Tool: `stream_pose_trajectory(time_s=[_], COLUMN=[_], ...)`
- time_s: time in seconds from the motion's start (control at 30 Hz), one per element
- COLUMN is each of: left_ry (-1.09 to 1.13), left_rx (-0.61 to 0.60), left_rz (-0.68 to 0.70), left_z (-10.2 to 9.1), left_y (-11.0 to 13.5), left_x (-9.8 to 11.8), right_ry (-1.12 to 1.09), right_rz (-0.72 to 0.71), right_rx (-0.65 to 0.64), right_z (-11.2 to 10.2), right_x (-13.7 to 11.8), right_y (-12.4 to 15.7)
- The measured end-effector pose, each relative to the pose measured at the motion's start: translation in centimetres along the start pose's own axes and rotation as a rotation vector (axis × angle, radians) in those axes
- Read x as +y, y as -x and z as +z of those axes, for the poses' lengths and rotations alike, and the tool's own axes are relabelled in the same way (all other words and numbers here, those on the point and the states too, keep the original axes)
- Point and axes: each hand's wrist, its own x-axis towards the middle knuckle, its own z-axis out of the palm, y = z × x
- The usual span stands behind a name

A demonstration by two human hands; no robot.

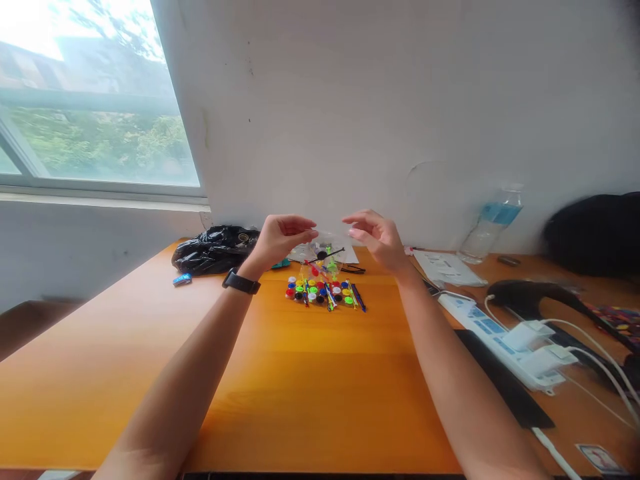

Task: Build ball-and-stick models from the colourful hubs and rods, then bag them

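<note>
My left hand, with a black band on the wrist, is raised above the far part of the table. My right hand faces it at the same height. Thumb and fingers of each hand come together at the upper edge of a clear plastic bag, which is hard to make out. Coloured pieces show through or behind it, among them a black disc with a thin dark stick. Just below, small round coloured pieces and thin coloured sticks lie in rows on the wooden table.
A black plastic bag and a small blue packet lie at the back left. To the right are a clear bottle, papers, a white power strip with plugs and cables, and a dark flat object.
</note>
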Motion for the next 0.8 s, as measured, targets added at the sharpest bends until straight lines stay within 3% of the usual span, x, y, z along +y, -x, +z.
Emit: stream_pose_trajectory(time_s=[0.13,0.27,0.43,0.57,0.8], left_ry=[-0.003,-0.045,-0.135,-0.181,-0.162], left_rx=[-0.070,-0.136,-0.158,-0.257,-0.330], left_rz=[-0.019,-0.022,0.039,0.101,0.018], left_z=[0.5,0.8,0.7,0.6,-0.1], left_y=[0.1,0.3,0.4,0.4,0.3], left_x=[0.4,1.1,1.5,1.5,1.6], right_ry=[0.104,0.053,-0.044,-0.096,-0.079], right_rz=[0.070,0.142,0.155,0.150,0.213], right_rx=[-0.137,-0.305,-0.292,-0.268,-0.289], right_z=[1.0,1.8,1.9,2.0,1.1], right_x=[-0.5,0.1,0.2,-0.6,-0.8], right_y=[0.1,0.2,0.3,0.2,0.2])
